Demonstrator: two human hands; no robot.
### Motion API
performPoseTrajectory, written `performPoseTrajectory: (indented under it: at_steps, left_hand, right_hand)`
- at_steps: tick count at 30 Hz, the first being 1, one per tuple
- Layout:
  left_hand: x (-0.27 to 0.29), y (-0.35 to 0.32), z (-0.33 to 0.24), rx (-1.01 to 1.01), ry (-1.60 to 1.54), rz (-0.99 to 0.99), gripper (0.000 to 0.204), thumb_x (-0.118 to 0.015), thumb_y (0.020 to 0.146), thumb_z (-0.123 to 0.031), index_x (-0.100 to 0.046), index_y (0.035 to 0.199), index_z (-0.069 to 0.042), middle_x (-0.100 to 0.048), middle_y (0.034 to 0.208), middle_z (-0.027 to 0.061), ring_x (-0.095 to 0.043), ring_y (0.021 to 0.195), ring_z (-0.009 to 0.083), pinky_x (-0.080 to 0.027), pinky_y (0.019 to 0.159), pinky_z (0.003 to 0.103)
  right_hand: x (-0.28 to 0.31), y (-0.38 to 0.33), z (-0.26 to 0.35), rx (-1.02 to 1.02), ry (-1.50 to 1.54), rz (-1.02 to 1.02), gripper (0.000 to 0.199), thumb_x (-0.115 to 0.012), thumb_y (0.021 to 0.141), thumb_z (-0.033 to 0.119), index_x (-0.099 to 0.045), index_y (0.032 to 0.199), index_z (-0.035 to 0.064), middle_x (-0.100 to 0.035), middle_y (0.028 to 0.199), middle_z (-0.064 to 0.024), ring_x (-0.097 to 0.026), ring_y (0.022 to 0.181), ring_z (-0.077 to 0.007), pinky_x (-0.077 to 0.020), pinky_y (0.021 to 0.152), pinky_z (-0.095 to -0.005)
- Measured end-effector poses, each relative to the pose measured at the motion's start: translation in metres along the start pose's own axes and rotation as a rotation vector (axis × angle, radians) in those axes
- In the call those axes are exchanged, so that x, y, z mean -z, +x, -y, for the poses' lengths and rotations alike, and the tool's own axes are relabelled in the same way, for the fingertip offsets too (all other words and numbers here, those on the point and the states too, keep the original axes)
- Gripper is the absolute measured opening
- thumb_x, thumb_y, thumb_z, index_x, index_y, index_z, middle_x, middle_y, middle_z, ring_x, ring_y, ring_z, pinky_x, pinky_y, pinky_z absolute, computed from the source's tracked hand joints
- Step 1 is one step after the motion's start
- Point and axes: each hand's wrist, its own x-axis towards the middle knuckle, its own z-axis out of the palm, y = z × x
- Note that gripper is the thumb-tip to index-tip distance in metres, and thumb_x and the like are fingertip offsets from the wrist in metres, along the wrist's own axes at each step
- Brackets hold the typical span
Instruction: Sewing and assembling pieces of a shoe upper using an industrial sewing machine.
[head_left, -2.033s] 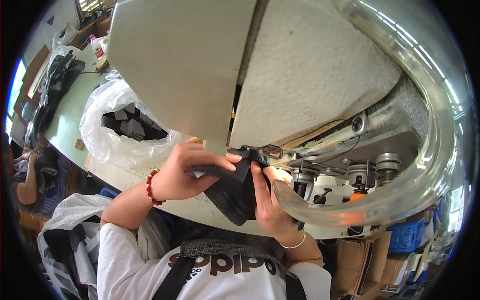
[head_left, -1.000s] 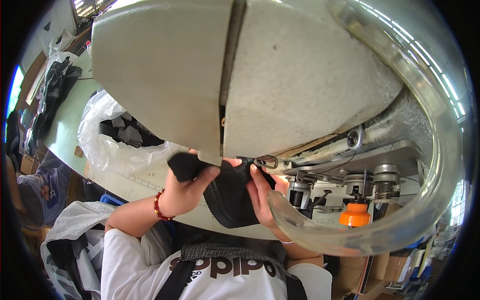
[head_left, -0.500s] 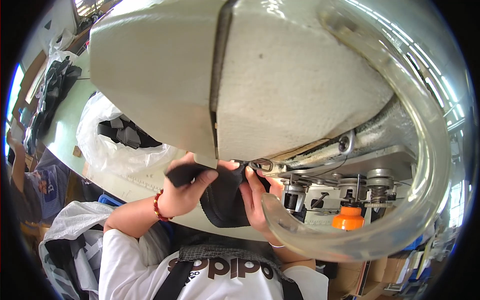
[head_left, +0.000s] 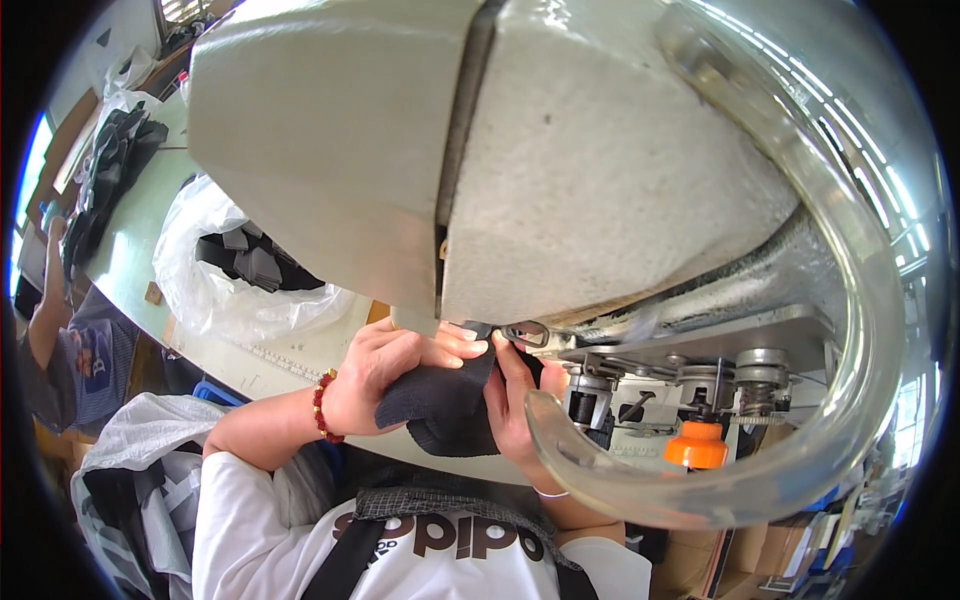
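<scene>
Your black, soft, folded fabric piece (head_left: 445, 395) sits by the lower edge of the cream metal machine head (head_left: 590, 180), with your bare left hand (head_left: 385, 365) closed over its left side and your right hand (head_left: 515, 400) touching its right — whether that one pinches, I cannot tell. You seem to be lining up its upper edge at the machine, so the next move calls for even, gentle guidance — fingertips clear of the working parts.
</scene>
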Motion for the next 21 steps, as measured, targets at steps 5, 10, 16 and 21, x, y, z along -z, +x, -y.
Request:
performPoseTrajectory:
  at_steps: [5,10,16,21]
  left_hand:
    - [0.009,0.008,-0.003,-0.079,0.103,0.041,0.021,-0.074,0.088,-0.014,-0.064,0.100,0.000,-0.074,0.115,0.0165,-0.071,0.110,0.0344,-0.056,0.095,0.042]
    - [0.010,0.004,0.008,0.011,-0.044,0.087,0.021,-0.072,0.090,-0.016,-0.064,0.102,-0.001,-0.073,0.118,0.0160,-0.070,0.113,0.0337,-0.055,0.095,0.042]
    - [0.004,-0.006,0.022,0.020,-0.137,0.040,0.022,-0.072,0.091,-0.017,-0.063,0.103,-0.001,-0.073,0.120,0.0165,-0.069,0.114,0.0339,-0.054,0.096,0.041]
    - [0.007,-0.001,0.016,-0.021,-0.087,0.021,0.020,-0.071,0.091,-0.015,-0.064,0.104,-0.001,-0.072,0.121,0.0155,-0.069,0.115,0.0329,-0.053,0.098,0.041]
  right_hand:
    - [0.008,0.012,0.002,0.073,0.013,0.023,0.054,-0.077,0.075,-0.005,-0.068,0.128,-0.0002,-0.061,0.114,-0.0198,-0.062,0.106,-0.0355,-0.0510,0.090,-0.0445]
    - [0.006,0.013,0.000,0.097,-0.027,-0.024,0.052,-0.078,0.074,-0.003,-0.070,0.126,-0.0010,-0.061,0.116,-0.0201,-0.061,0.106,-0.0355,-0.0496,0.092,-0.0454]
    - [0.010,0.019,0.005,0.234,-0.320,-0.022,0.051,-0.078,0.072,-0.001,-0.071,0.123,-0.0010,-0.063,0.111,-0.0191,-0.062,0.103,-0.0347,-0.0489,0.092,-0.0443]
    - [0.009,0.022,0.008,0.145,-0.305,-0.002,0.049,-0.078,0.075,0.002,-0.072,0.123,0.0006,-0.065,0.112,-0.0173,-0.062,0.104,-0.0336,-0.0488,0.091,-0.0432]
